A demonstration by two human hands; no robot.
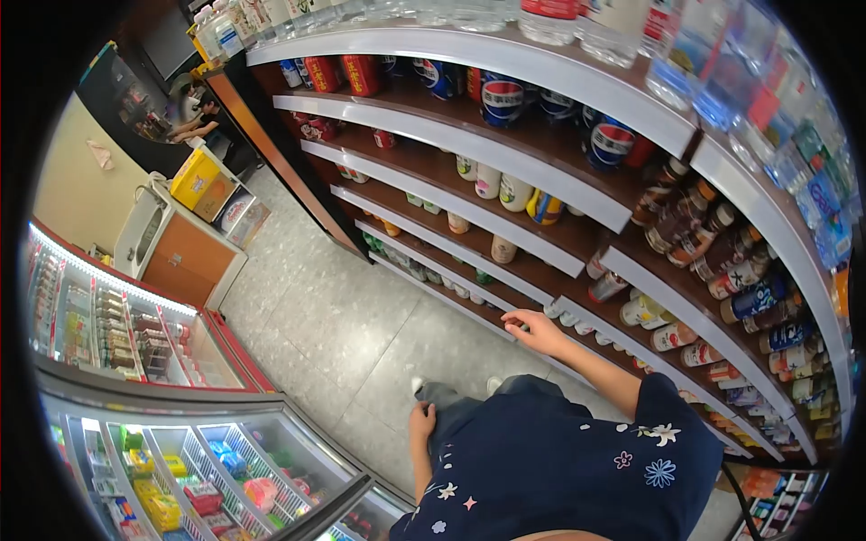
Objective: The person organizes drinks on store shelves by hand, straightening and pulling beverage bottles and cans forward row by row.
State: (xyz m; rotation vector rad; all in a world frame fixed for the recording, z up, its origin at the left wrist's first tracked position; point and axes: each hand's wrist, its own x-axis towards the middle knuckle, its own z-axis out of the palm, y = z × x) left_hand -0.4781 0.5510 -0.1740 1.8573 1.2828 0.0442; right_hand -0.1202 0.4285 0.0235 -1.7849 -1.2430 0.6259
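Observation:
My left hand hangs low beside my grey trouser leg, its fingers curled in and no object showing in it. Held out in front of the lower shelves, my right hand has loosely bent fingers, somewhat apart, with nothing in them. The nearest thing to it is the shelf edge, where small bottles stand in rows. Whether the fingertips touch that edge I cannot tell. Above are Pepsi cans, red cans and pale bottles.
A glass-topped freezer with colourful packs stands at left, near a lit drinks cabinet. Grey tiled floor runs between them and the shelves. Farther off are a sink counter, a yellow box and a seated person.

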